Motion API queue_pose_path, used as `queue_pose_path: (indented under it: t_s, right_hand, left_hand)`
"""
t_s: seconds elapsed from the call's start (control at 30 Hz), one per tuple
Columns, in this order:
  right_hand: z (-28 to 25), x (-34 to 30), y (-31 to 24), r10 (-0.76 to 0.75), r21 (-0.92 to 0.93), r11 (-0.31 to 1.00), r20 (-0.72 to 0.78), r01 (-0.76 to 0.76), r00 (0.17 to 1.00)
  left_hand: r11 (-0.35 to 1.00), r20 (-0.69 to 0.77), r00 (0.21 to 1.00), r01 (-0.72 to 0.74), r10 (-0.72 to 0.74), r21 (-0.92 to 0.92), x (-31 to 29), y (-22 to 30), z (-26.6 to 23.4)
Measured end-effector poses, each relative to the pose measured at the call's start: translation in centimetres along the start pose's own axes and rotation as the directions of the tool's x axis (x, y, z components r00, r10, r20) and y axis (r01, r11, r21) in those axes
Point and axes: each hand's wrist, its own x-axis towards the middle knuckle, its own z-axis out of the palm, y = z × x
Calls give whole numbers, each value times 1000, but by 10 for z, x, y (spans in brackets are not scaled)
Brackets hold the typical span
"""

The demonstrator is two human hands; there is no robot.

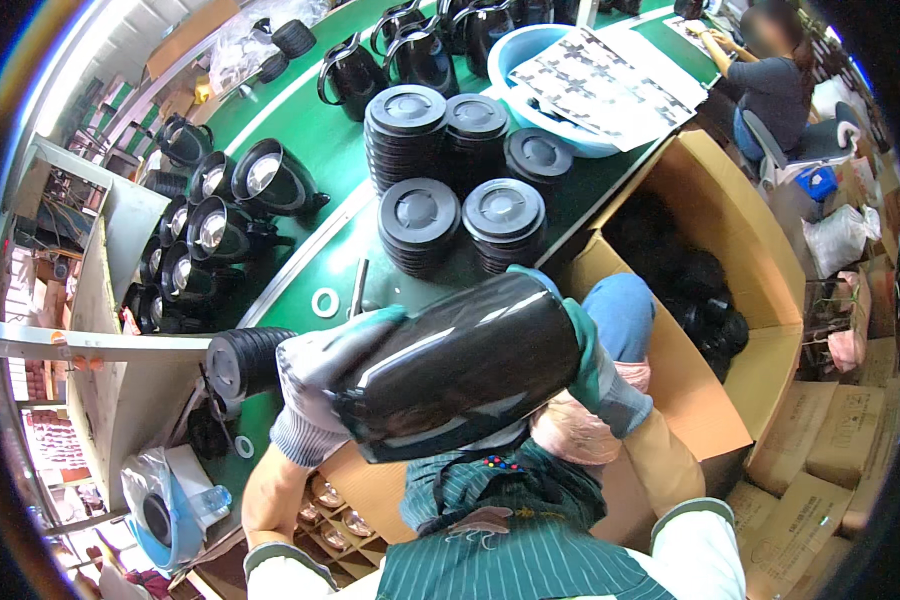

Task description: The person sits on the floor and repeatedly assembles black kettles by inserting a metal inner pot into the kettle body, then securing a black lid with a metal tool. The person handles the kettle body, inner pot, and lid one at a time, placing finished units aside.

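A glossy black cylindrical jug body (460,365) lies tilted across my lap, its right end higher, held between my two gloved hands. My left hand (315,375) is closed round its left end, slightly smeared by motion. The right end is gripped by my right hand (600,370), fingers on its rim and side. No handle shows on this piece. Just beyond it, stacks of black round lids (419,212) stand on the green table (300,95). Beside my left hand lies another stack of black discs (228,365) on its side. A white ring (325,302) lies near a dark rod (358,285).
Black jugs with handles (355,80) stand farther back; others with silvery openings (210,228) lie at left. A light-blue basin (500,55) holds patterned sheets. At right, an open carton (760,210) contains black parts. Shiny round pieces (330,520) sit in a divided box below. A person (775,90) sits far right.
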Motion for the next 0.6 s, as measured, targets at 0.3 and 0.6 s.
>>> queue_pose_path:
  t_s: [0.3,0.6]
  right_hand:
    - [7,9,100,491,420,726,238,-545,838]
    - [61,159,-6,410,688,435,422,-581,808]
  left_hand:
    - [936,132,979,101,-154,338,13,-18,-39]
    - [801,-256,950,8,181,598,87,-72,-88]
